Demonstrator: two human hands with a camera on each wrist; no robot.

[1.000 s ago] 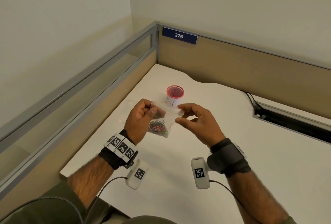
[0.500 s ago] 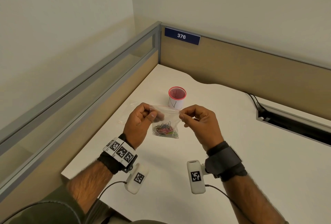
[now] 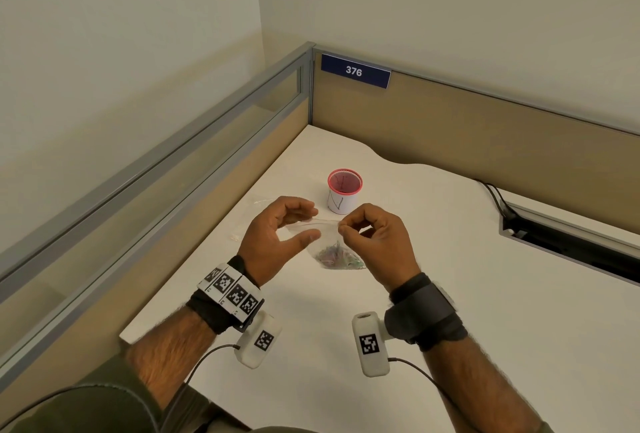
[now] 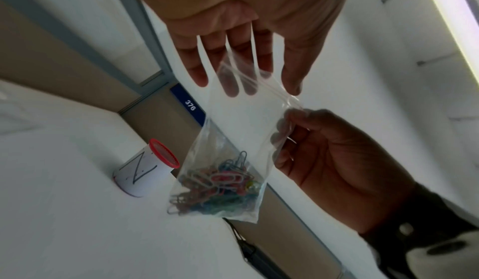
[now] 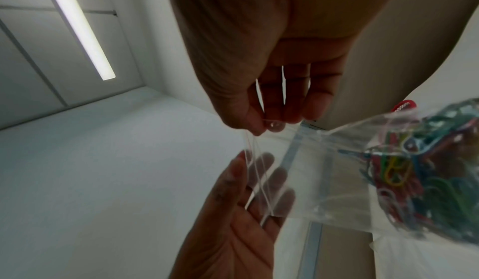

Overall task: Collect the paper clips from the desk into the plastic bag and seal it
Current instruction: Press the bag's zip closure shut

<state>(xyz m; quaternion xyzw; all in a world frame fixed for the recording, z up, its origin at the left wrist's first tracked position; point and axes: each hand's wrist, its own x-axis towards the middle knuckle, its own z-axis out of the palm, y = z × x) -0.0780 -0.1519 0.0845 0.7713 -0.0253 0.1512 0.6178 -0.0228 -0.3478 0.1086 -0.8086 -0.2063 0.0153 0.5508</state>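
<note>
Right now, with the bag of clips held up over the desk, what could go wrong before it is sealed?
1. Only the right hand pinches the plastic bag at one top corner; the left hand lies open against the strip, so the bag could slip.
2. The paper clips hang low in it; whether the strip is fully pressed shut cannot be told, so tilting may spill them.

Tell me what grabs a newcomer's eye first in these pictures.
The clear plastic bag hangs in mid-air above the white desk, with a bright tangle of coloured paper clips at its bottom. The right hand pinches its top corner, while the left hand is open beside the strip. Behind stands a red-rimmed cup.
</note>
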